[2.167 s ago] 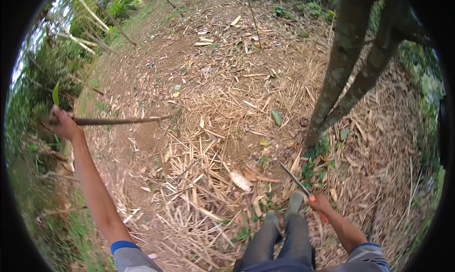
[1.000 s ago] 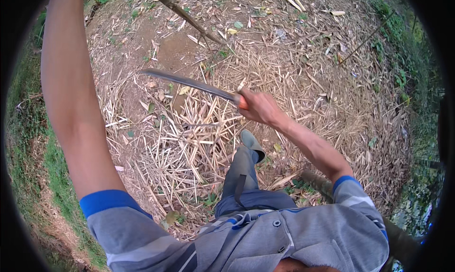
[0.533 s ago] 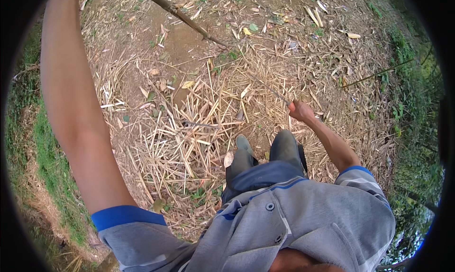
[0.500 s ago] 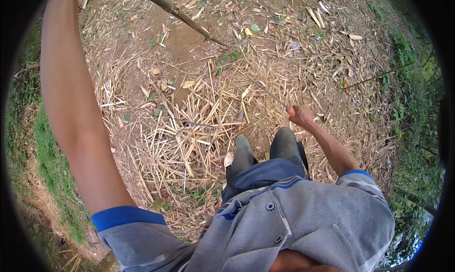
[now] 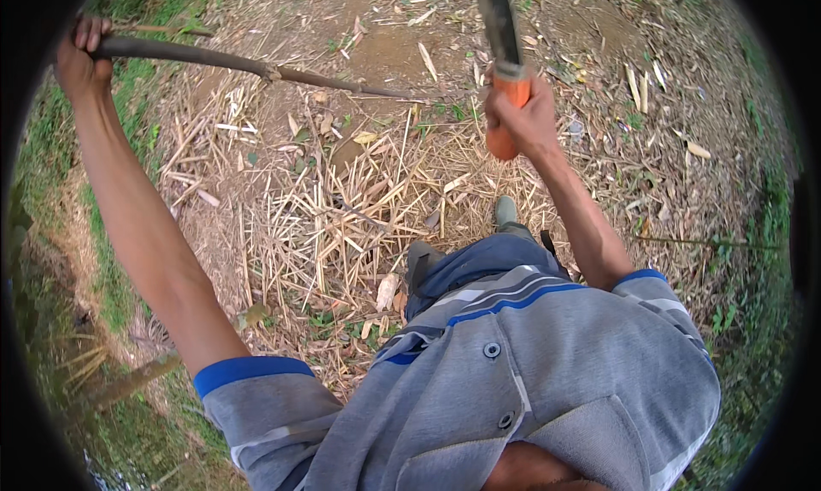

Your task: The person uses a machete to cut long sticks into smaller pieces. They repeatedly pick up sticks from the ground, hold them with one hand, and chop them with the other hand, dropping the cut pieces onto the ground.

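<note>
Left hand (image 5: 83, 62) grips stick (image 5: 222, 61), right hand (image 5: 534, 119) grips knife (image 5: 510, 76); splinters (image 5: 329, 230) litter brown soil (image 5: 385, 48), grass (image 5: 109, 273) at left.

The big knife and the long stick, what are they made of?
The knife blade looks like metal: dark and flat, with a faint sheen. Its handle might be plastic or painted wood; smooth, bright orange fits both. The stick seems to be wood: dull brown, with a knobbly joint and tapering end.

Left hand (image 5: 84, 62) clutching branch (image 5: 231, 62), right hand (image 5: 532, 119) holding orange-handled machete (image 5: 510, 79)
</note>
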The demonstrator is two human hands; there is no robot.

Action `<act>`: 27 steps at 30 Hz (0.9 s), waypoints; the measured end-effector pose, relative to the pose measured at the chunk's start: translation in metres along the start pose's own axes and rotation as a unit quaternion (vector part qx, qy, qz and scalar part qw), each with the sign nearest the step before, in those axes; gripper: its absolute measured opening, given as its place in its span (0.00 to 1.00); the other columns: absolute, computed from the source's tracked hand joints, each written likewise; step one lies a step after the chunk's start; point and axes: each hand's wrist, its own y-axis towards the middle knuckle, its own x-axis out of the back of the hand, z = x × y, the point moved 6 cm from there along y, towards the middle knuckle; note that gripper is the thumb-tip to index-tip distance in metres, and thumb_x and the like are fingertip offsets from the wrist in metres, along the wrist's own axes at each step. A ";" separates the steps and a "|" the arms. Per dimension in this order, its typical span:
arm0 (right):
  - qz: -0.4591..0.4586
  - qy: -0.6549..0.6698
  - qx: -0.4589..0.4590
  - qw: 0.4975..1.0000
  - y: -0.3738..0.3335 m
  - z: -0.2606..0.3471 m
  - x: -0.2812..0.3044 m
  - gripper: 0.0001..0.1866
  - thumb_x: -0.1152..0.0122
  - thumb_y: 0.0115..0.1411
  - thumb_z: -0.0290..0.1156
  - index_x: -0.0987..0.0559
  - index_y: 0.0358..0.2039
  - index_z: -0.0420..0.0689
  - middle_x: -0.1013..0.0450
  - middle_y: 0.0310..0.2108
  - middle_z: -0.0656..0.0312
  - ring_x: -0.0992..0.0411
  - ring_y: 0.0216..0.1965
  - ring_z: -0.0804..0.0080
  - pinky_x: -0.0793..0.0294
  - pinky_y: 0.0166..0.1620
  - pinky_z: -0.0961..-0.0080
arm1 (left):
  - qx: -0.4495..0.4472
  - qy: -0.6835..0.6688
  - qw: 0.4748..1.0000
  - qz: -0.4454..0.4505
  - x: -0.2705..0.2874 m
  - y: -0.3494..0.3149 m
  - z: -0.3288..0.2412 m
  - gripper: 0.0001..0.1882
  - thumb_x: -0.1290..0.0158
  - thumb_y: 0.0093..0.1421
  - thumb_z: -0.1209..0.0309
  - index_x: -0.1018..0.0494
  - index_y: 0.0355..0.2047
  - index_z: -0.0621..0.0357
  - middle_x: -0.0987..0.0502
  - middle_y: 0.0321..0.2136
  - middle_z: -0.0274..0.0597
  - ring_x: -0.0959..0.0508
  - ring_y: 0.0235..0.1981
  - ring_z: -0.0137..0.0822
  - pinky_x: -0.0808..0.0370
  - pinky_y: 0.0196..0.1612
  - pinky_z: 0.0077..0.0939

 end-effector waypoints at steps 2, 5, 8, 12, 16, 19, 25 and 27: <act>0.002 0.045 0.076 0.996 0.032 0.050 0.008 0.13 0.43 0.48 0.28 0.29 0.35 0.39 0.32 0.16 0.64 0.33 0.16 0.81 0.32 0.20 0.82 | -0.072 0.125 0.972 -0.187 -0.007 -0.030 -0.009 0.08 0.54 0.60 0.72 0.38 0.25 0.58 0.41 0.14 0.33 0.41 0.13 0.27 0.32 0.29 0.30; 0.003 0.130 0.142 0.981 0.053 0.082 0.008 0.12 0.42 0.49 0.28 0.29 0.34 0.39 0.32 0.17 0.65 0.33 0.16 0.81 0.31 0.21 0.82 | -0.110 0.203 0.920 -0.316 0.005 -0.059 -0.020 0.07 0.51 0.58 0.76 0.38 0.25 0.61 0.39 0.14 0.36 0.38 0.14 0.28 0.28 0.24 0.32; -0.008 0.172 0.162 0.972 0.048 0.066 -0.013 0.10 0.43 0.49 0.28 0.29 0.32 0.40 0.30 0.20 0.64 0.32 0.19 0.79 0.32 0.22 0.81 | -0.059 0.215 0.899 -0.378 0.011 -0.075 -0.026 0.09 0.51 0.57 0.77 0.40 0.23 0.62 0.40 0.13 0.36 0.39 0.12 0.29 0.28 0.21 0.33; 0.176 -0.056 -0.091 0.978 -0.031 -0.118 -0.051 0.15 0.42 0.46 0.33 0.30 0.31 0.38 0.29 0.22 0.57 0.29 0.24 0.69 0.30 0.30 0.70 | -0.031 0.167 0.910 -0.379 -0.007 -0.070 -0.029 0.08 0.51 0.56 0.79 0.40 0.24 0.61 0.42 0.12 0.34 0.42 0.11 0.28 0.33 0.19 0.31; 0.322 -0.119 -0.207 0.916 -0.072 -0.184 -0.051 0.15 0.42 0.45 0.33 0.29 0.31 0.36 0.29 0.21 0.56 0.28 0.23 0.65 0.28 0.29 0.67 | -0.060 0.221 0.869 -0.440 -0.002 -0.119 -0.044 0.08 0.54 0.59 0.76 0.39 0.24 0.59 0.45 0.11 0.32 0.44 0.10 0.27 0.33 0.21 0.32; 0.349 -0.024 -0.347 0.870 -0.081 -0.148 -0.053 0.13 0.44 0.46 0.32 0.28 0.29 0.35 0.30 0.18 0.57 0.30 0.18 0.67 0.30 0.23 0.70 | -0.080 0.189 0.910 -0.360 -0.007 -0.152 -0.041 0.08 0.56 0.60 0.72 0.38 0.25 0.60 0.46 0.10 0.31 0.44 0.10 0.27 0.34 0.21 0.33; 0.317 -0.082 -0.228 0.917 -0.052 -0.158 -0.039 0.06 0.45 0.46 0.28 0.31 0.25 0.41 0.33 0.16 0.63 0.34 0.13 0.75 0.35 0.16 0.76 | -0.178 0.297 0.641 -0.685 0.010 -0.244 -0.046 0.12 0.46 0.54 0.67 0.37 0.27 0.60 0.33 0.15 0.39 0.35 0.15 0.31 0.37 0.19 0.29; 0.277 -0.030 -0.242 0.929 -0.059 -0.161 -0.028 0.05 0.47 0.48 0.25 0.31 0.26 0.41 0.35 0.14 0.63 0.36 0.12 0.76 0.36 0.15 0.78 | -0.201 0.329 0.610 -0.692 0.021 -0.270 -0.054 0.12 0.46 0.54 0.68 0.39 0.26 0.58 0.37 0.16 0.34 0.38 0.13 0.28 0.41 0.15 0.25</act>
